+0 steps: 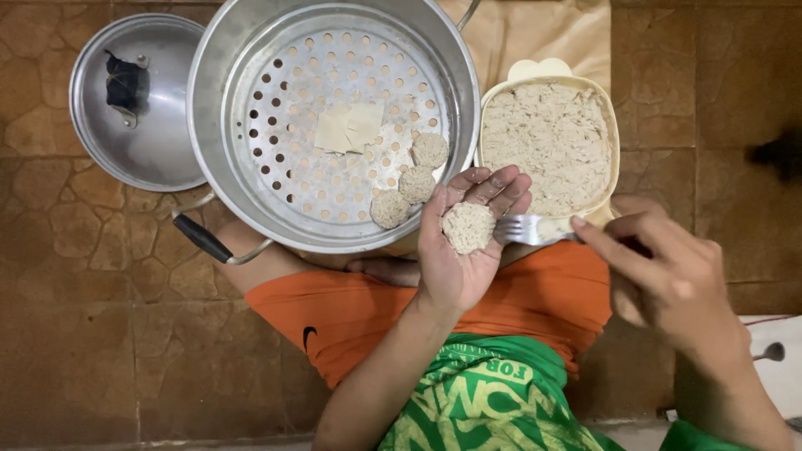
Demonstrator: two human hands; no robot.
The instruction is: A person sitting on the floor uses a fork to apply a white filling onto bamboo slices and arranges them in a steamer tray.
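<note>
My left hand (461,250) is palm up over my lap, cupping a round ball of pale minced filling (468,226). My right hand (668,276) grips a metal fork (526,229) whose tines lie next to the ball. Beyond the hands stands a cream tub of the same filling (551,142). A large metal steamer pot (334,117) with a perforated tray holds three formed balls (415,184) and a few square wrappers (349,127).
The pot's metal lid (138,100) with a dark knob lies on the brown stone-pattern floor at the left. A black pot handle (203,240) juts toward my orange shorts. A brown paper sheet (535,33) lies under the tub.
</note>
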